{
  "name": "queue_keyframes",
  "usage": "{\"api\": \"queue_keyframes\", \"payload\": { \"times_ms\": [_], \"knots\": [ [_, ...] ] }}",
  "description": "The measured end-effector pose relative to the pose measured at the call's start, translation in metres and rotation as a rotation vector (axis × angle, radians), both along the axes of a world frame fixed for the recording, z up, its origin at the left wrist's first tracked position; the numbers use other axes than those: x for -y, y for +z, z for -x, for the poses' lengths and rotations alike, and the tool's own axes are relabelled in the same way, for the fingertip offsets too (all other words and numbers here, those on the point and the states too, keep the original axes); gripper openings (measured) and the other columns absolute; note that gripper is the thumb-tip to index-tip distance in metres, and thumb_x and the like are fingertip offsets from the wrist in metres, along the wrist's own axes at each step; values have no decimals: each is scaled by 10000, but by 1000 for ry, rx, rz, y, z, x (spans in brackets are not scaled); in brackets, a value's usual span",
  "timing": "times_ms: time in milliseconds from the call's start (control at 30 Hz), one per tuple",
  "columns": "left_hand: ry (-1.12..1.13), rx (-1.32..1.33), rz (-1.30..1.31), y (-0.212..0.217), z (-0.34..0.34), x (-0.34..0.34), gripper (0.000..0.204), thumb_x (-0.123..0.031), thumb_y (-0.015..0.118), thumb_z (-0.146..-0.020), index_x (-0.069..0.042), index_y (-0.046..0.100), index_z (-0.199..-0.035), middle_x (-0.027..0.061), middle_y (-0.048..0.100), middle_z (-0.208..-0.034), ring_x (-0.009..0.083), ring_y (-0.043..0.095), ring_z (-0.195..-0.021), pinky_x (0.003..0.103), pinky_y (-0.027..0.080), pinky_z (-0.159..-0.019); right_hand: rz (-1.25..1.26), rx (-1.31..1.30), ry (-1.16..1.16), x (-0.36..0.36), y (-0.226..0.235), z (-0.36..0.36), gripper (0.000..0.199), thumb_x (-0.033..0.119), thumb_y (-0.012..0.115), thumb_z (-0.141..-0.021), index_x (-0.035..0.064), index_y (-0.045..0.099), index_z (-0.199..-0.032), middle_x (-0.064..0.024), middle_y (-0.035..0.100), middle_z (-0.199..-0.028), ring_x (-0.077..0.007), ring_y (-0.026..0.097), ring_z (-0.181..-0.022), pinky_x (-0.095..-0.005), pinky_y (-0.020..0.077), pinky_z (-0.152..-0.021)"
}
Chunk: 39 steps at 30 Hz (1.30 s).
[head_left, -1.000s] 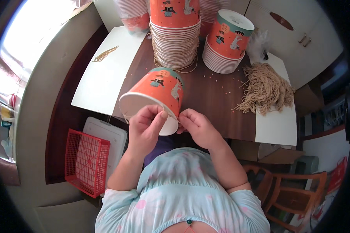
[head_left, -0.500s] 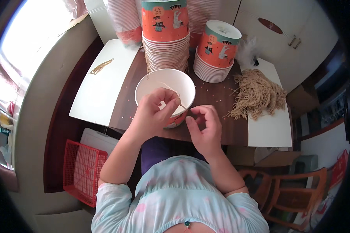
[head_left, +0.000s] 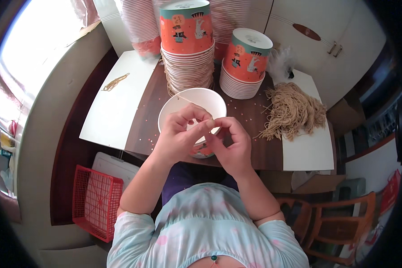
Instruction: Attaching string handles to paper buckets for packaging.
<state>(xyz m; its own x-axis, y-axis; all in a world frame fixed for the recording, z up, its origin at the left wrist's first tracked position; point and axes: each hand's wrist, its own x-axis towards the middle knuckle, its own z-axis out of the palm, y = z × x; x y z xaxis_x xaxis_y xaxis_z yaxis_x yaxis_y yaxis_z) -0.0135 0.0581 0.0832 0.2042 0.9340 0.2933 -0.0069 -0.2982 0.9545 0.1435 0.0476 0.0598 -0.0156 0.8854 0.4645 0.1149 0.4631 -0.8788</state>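
An orange paper cup (head_left: 190, 102) with a white inside stands upright on the dark wooden table (head_left: 245, 114), its opening facing up. My left hand (head_left: 176, 138) and my right hand (head_left: 232, 145) meet over the cup's near rim, fingertips pinched together. A thin tan string (head_left: 183, 98) runs from the far rim across the inside toward my fingers. Both hands appear to pinch this string at the rim. The lower front of the cup is hidden behind my hands.
Two stacks of upside-down orange cups (head_left: 187, 49) (head_left: 245, 60) stand behind. A bundle of tan strings (head_left: 292, 111) lies on a white sheet (head_left: 306, 152) at right; another white sheet (head_left: 116, 107) holds a few strings (head_left: 116, 82). A red basket (head_left: 96, 201) and a wooden chair (head_left: 330, 230) stand on the floor.
The cup lay tilted with its orange side showing; it now stands upright with the opening up. My hands have moved from its sides to the near rim and closed together.
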Motion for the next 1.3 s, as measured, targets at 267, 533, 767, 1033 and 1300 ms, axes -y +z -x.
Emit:
{"api": "queue_keyframes", "payload": {
  "times_ms": [267, 533, 767, 1033, 1300],
  "knots": [
    [-24, 136, 68, -9, -7, 3, 167, -194, 654, -887, -30, 622, -898, -26, 619, -852, 58, 532, -826, 244, 398, -788, -139, 189, -20, 1, 4, -2, 123, 96, 723, -783, 73, 622, -848, -25, 653, -791, -147, 582, -559, -297, 399, -680],
    [-7, 273, 126, -8, -11, 6, 152, -156, 625, -912, -11, 590, -933, -10, 594, -864, 53, 525, -830, 224, 435, -768, -201, 347, -53, 0, 5, -4, 116, 96, 719, -773, 77, 621, -833, -43, 643, -768, -220, 603, -699, -334, 404, -679],
    [-77, 243, 85, -7, -9, 5, 90, -108, 613, -900, -21, 595, -916, 8, 603, -916, 80, 546, -871, 238, 432, -802, -154, 267, -41, 5, 15, -4, 117, 118, 731, -772, 80, 628, -813, -29, 637, -728, -182, 588, -590, -327, 397, -671],
    [-52, 683, 76, -5, -9, -3, 78, -56, 545, -892, -23, 613, -912, 71, 597, -997, 129, 528, -944, 257, 372, -841, -243, 330, -64, 8, -10, -14, 83, 109, 738, -749, 116, 656, -750, 4, 658, -727, -177, 573, -623, -324, 379, -675],
    [33, 733, 166, -3, -9, -8, 91, -76, 606, -898, -28, 611, -974, 28, 617, -965, 82, 547, -892, 228, 406, -812, -293, 515, -40, 11, -22, -12, 145, 118, 757, -736, 97, 697, -866, -36, 686, -873, -185, 606, -715, -323, 414, -728]
  ]
}}
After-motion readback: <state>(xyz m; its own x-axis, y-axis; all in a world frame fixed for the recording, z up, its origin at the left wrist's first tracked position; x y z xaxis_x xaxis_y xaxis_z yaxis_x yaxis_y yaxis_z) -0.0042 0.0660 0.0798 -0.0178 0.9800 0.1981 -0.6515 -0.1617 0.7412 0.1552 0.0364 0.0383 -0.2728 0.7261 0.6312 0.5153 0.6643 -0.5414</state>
